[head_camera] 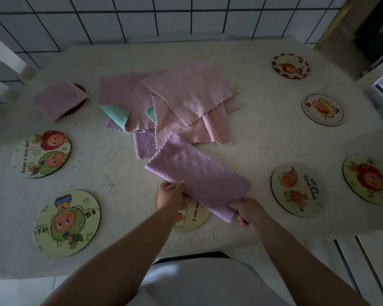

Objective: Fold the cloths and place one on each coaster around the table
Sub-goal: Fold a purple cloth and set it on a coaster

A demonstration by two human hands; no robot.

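Purple cloth (197, 180), folded into a long strip, held just below frame centre, running diagonally from the pile down toward the lower right. Near left corner pinched by left hand (171, 194), fingers curled onto the edge. Near right end gripped by right hand (250, 212), fingers wrapped under the fold, thumb side on top. Both hands clenched on the same cloth; neither released.

Under the strip and the hands: cream coaster (191, 217), partly covered, lower centre. Contact between cloth and coaster: cannot tell.

Behind the strip, centre of frame: loose pile of unfolded cloths (186, 96), mostly pink, overlapping flat on the table (119, 173). Teal cloth (117, 115) with a corner turned up at the pile's left edge; a second teal sliver peeking out between pink layers. Small purple patch showing at the pile's lower edge, touching the held strip's far end.

Upper left: folded pink cloth (60, 99) resting on a dark coaster (80, 89), coaster mostly hidden.

Bare coasters, nothing on them:
- left, "Have a nice day" coaster (41, 153)
- lower left, green-character coaster (66, 224)
- upper right, red-rimmed coaster (290, 66)
- right, pale coaster (323, 109)
- lower right, two-figure coaster (297, 189)
- far right edge, red-figure coaster (369, 178), cut off by frame.

Tiled wall (142, 18) along the top.
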